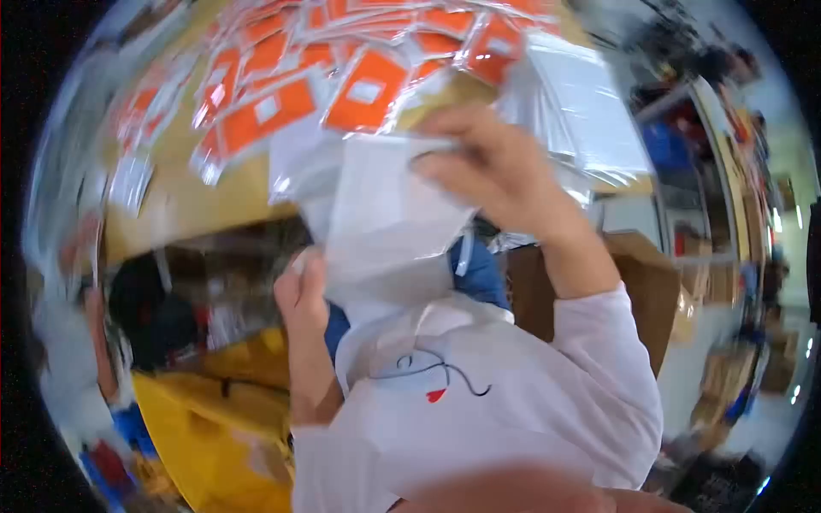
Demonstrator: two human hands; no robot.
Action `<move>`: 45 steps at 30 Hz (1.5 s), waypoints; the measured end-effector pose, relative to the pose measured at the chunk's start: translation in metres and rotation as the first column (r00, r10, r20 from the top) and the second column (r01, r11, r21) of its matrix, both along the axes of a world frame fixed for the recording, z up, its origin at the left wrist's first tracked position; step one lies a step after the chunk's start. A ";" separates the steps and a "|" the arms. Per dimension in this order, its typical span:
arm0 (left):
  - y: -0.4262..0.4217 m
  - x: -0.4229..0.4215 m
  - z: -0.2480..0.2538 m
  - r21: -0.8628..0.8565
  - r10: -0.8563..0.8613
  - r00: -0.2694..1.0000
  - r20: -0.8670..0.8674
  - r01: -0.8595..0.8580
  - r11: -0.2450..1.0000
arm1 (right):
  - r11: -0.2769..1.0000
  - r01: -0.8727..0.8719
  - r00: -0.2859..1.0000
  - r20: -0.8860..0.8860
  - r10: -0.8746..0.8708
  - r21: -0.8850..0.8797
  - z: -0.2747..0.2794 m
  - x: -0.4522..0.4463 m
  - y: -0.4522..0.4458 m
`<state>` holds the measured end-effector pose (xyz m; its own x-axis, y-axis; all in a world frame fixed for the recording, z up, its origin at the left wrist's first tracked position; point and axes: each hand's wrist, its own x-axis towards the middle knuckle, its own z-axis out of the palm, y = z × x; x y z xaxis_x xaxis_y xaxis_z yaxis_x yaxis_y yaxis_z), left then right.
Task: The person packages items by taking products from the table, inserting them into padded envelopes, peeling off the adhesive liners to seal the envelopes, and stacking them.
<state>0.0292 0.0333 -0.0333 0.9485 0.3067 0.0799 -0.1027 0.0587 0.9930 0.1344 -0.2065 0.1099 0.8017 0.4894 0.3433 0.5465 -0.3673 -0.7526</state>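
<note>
A clear plastic bag with white contents (385, 205) hangs over the table's front edge, above my lap. My left hand (303, 286) is closed at the bag's lower left side, its fingers curled against the plastic. At the bag's upper right is my right hand (479, 162), blurred, with thumb and fingers apart near the bag's top edge; whether it holds the plastic is unclear. Just beyond the bag, an orange packet with a white label (368, 90) lies on the wooden table (171, 205).
Many orange packets (265, 107) are spread across the table. A stack of clear plastic sleeves (590, 111) lies at its right. A brown cardboard box (641, 282) stands right of my lap, yellow material (205, 427) at lower left. Another person's arm (101, 342) shows far left.
</note>
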 end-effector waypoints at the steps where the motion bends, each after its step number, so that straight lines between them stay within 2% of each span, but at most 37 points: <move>1: -0.003 -0.006 -0.001 0.026 0.034 0.999 -0.007 -0.034 0.999 | 1.000 -0.014 0.992 0.129 0.014 -0.004 0.002 -0.002 -0.002; 2: -0.006 -0.003 0.000 0.055 0.073 0.997 -0.012 -0.072 0.996 | 0.999 -0.030 0.967 0.253 0.034 -0.020 0.004 -0.002 -0.004; 3: -0.030 0.003 0.022 -0.247 0.170 0.983 -0.074 -0.184 0.951 | 0.998 -0.048 0.962 0.268 0.054 -0.031 0.011 -0.005 -0.005; 5: -0.021 -0.007 0.015 -0.107 0.032 0.999 -0.027 -0.034 0.994 | 0.994 -0.023 0.890 0.451 0.070 -0.110 0.016 -0.006 -0.006; 6: -0.025 -0.006 0.018 -0.104 -0.016 1.000 0.000 0.016 0.994 | 0.994 0.028 0.880 0.475 0.026 -0.107 0.019 -0.006 -0.012; 8: -0.029 -0.007 0.019 -0.105 -0.076 0.978 0.195 0.098 0.990 | 0.968 -0.080 0.857 0.479 0.188 -0.236 0.023 -0.005 -0.015; 9: -0.030 -0.005 0.018 -0.106 -0.094 0.973 0.210 0.118 0.987 | 0.975 -0.114 0.861 0.470 0.193 -0.191 0.022 -0.008 -0.015; 11: -0.027 0.000 0.013 -0.161 0.002 0.986 0.169 0.026 0.987 | 0.981 -0.134 0.865 0.467 0.185 -0.139 0.012 -0.020 -0.010; 13: -0.027 0.005 0.009 -0.192 0.079 0.991 0.106 -0.058 0.980 | 0.931 -0.217 0.803 0.489 0.342 -0.294 -0.005 -0.039 -0.002; 14: -0.029 0.006 0.006 -0.176 0.048 0.993 0.105 -0.029 0.984 | 0.939 -0.160 0.767 0.561 0.313 -0.305 -0.021 -0.048 0.005; 16: -0.032 0.006 0.000 0.069 -0.033 0.985 0.169 0.022 0.997 | 0.947 -0.089 0.733 0.624 0.271 -0.308 -0.054 -0.056 0.015; 18: -0.035 0.006 -0.003 0.302 -0.109 0.968 0.227 0.036 0.953 | 0.974 0.004 0.670 0.723 0.165 -0.226 -0.080 -0.060 0.019; 19: -0.036 0.006 -0.002 0.305 -0.119 0.967 0.226 0.046 0.951 | 0.975 0.013 0.672 0.724 0.156 -0.222 -0.093 -0.063 0.021; 21: -0.040 0.006 0.001 -0.090 -0.090 0.983 0.158 0.105 0.990 | 0.980 0.047 0.683 0.722 0.109 -0.192 -0.118 -0.068 0.025; 23: -0.044 0.004 0.002 -0.474 -0.083 0.994 0.073 0.107 0.874 | 0.984 0.073 0.692 0.718 0.068 -0.164 -0.130 -0.071 0.027; 24: -0.044 0.003 0.001 -0.473 -0.090 0.993 0.071 0.113 0.874 | 0.983 0.080 0.694 0.717 0.062 -0.163 -0.130 -0.071 0.027; 28: -0.040 0.003 -0.003 -0.497 -0.141 0.990 0.013 0.129 0.858 | 0.987 -0.039 0.905 0.413 0.102 -0.158 -0.126 -0.062 0.024; 29: -0.043 0.002 -0.003 -0.501 -0.158 0.987 0.018 0.145 0.853 | 0.986 -0.021 0.905 0.417 0.089 -0.164 -0.123 -0.060 0.023; 31: -0.050 0.000 0.000 -0.459 -0.107 0.994 0.007 0.098 0.883 | 0.985 -0.055 0.977 0.197 0.087 -0.165 -0.114 -0.054 0.024; 33: -0.054 -0.003 0.005 -0.415 -0.045 0.999 0.001 0.041 0.909 | 0.984 -0.093 0.996 -0.033 0.089 -0.150 -0.107 -0.049 0.028; 34: -0.055 -0.003 0.009 -0.420 -0.060 0.998 0.007 0.058 0.906 | 0.985 -0.076 0.997 -0.027 0.073 -0.156 -0.110 -0.047 0.030; 36: -0.057 -0.004 0.019 -0.347 -0.030 0.999 -0.023 0.020 0.938 | 0.988 0.034 0.927 0.375 0.025 -0.151 -0.128 -0.045 0.035; 38: -0.059 -0.002 0.024 -0.276 -0.003 0.999 -0.049 -0.011 0.961 | 0.983 0.138 0.701 0.713 -0.010 -0.123 -0.144 -0.046 0.039; 39: -0.058 -0.001 0.021 -0.284 -0.025 0.999 -0.045 0.011 0.959 | 0.987 0.134 0.696 0.718 -0.027 -0.092 -0.148 -0.050 0.042; 41: -0.050 0.005 0.010 -0.193 -0.038 0.999 -0.022 0.033 0.981 | 0.986 0.154 0.687 0.725 -0.055 -0.071 -0.149 -0.057 0.037; 43: -0.041 0.010 -0.001 -0.093 -0.037 0.999 0.000 0.037 0.995 | 0.984 0.134 0.738 0.675 -0.021 -0.115 -0.141 -0.071 0.033; 44: -0.043 0.010 0.001 -0.096 -0.045 0.999 0.002 0.045 0.994 | 0.983 0.142 0.736 0.676 -0.025 -0.118 -0.138 -0.072 0.033; 45: -0.046 0.010 0.003 -0.110 -0.030 1.000 0.003 0.030 0.993 | 0.972 0.131 0.810 0.586 0.010 -0.197 -0.136 -0.074 0.034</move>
<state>0.0390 -0.0127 -0.0305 0.9573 0.2849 0.0487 -0.1007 0.1710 0.9801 0.0608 -0.1721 -0.0262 0.5172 0.5644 0.6434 0.8247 -0.5295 -0.1985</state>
